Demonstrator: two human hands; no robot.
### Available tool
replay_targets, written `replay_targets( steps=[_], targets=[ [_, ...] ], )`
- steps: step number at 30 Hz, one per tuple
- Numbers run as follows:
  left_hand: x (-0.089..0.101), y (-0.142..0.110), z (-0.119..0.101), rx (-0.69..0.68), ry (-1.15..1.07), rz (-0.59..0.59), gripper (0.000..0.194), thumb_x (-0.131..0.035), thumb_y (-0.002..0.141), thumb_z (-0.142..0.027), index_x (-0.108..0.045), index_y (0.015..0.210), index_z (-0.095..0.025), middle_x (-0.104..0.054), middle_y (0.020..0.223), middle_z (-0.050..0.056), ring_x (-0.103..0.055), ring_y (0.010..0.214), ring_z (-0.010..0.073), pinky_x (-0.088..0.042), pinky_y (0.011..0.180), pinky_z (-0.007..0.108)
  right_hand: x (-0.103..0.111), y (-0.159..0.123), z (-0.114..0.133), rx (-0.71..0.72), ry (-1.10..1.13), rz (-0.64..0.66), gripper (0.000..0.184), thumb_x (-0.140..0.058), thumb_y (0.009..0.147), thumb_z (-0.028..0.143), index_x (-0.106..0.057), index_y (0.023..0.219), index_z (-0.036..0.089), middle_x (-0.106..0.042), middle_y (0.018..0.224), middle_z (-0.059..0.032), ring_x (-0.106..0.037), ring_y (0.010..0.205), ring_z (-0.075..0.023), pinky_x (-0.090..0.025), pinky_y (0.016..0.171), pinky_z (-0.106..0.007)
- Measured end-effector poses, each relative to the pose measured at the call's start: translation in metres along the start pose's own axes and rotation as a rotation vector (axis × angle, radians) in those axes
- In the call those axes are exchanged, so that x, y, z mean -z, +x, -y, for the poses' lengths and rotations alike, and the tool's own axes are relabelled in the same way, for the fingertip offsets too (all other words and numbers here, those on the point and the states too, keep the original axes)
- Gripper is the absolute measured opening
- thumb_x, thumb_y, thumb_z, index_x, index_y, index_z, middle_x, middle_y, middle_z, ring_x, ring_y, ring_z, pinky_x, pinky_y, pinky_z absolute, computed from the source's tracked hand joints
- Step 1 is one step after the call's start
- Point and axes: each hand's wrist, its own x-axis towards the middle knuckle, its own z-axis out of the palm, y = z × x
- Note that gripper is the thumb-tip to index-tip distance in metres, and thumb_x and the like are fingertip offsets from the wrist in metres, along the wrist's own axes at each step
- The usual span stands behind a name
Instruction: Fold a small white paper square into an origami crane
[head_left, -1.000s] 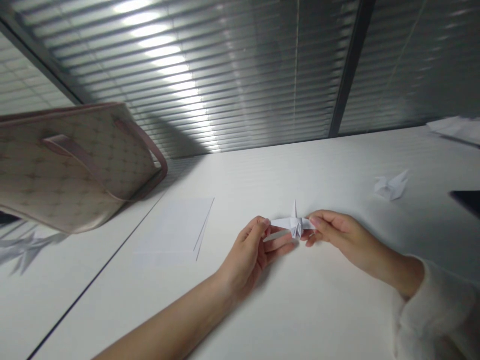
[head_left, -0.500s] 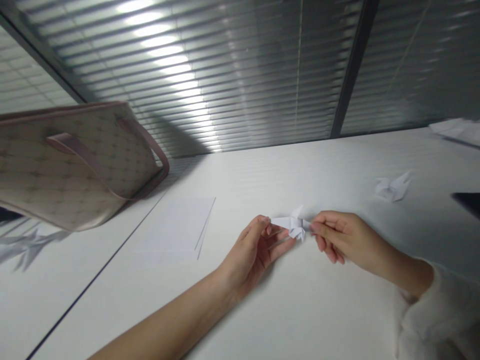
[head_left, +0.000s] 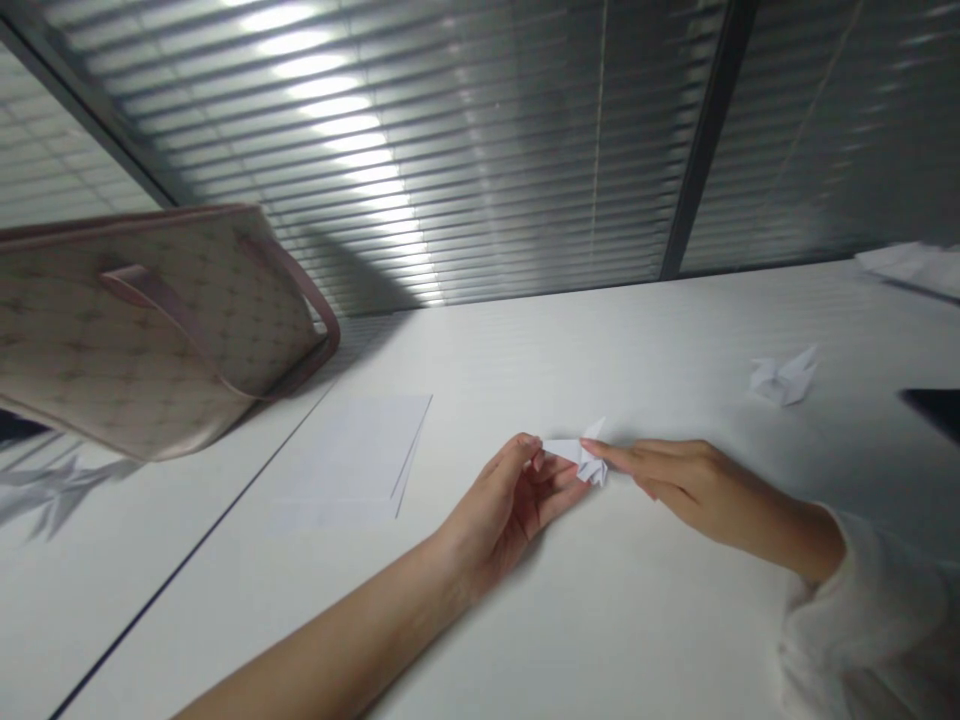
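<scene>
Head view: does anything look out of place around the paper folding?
The beige patterned tote bag stands out: it looks tipped over the left side of the white table, though the tilted view may exaggerate this. The folded white paper figure looks undamaged.

Two bare hands noted. Right hand [head_left: 705,495] and wrist lead back to a white, soft, loose sleeve [head_left: 855,620] with a rumpled cuff, entering from lower right. Left hand [head_left: 495,525]: slim fingers; left forearm [head_left: 322,640] uncovered to the lower frame edge.
</scene>
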Motion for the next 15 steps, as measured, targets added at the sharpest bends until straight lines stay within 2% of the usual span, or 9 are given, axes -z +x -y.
replay_targets(
  steps=[4, 8, 15],
  targets=[
    [0.0, 0.0006, 0.0001, 0.008, 0.013, -0.03, 0.011, -0.049, 0.09, -0.015, -0.051, 0.079, -0.014, -0.062, 0.075, 0.005, -0.068, 0.076, 0.014, -0.053, 0.091, 0.03, -0.0005, 0.0007, -0.0009, 0.015, -0.117, 0.019, 0.057, -0.042, 0.087, 0.003, -0.041, 0.138, 0.029, -0.069, 0.109, -0.0026, -0.068, 0.092, -0.0169, -0.056, 0.084, -0.029],
    [0.0002, 0.0015, 0.0003, 0.007, 0.019, -0.039, 0.011, -0.049, 0.09, -0.013, -0.051, 0.079, -0.014, -0.063, 0.075, 0.006, -0.068, 0.075, 0.0138, -0.053, 0.089, 0.029, 0.0013, 0.0031, 0.0001, 0.019, -0.128, 0.011, 0.056, -0.044, 0.086, 0.002, -0.048, 0.134, 0.03, -0.071, 0.096, -0.0017, -0.069, 0.082, -0.0162, -0.058, 0.078, -0.028],
    [0.001, 0.0021, -0.0004, 0.001, 0.049, -0.034, 0.013, -0.05, 0.089, -0.013, -0.052, 0.076, -0.014, -0.064, 0.074, 0.006, -0.068, 0.074, 0.0134, -0.053, 0.09, 0.029, 0.0015, 0.0037, 0.0013, -0.031, -0.055, 0.027, 0.055, -0.043, 0.085, 0.003, -0.052, 0.13, 0.032, -0.071, 0.093, -0.0018, -0.068, 0.079, -0.0177, -0.057, 0.078, -0.031]
  ],
)
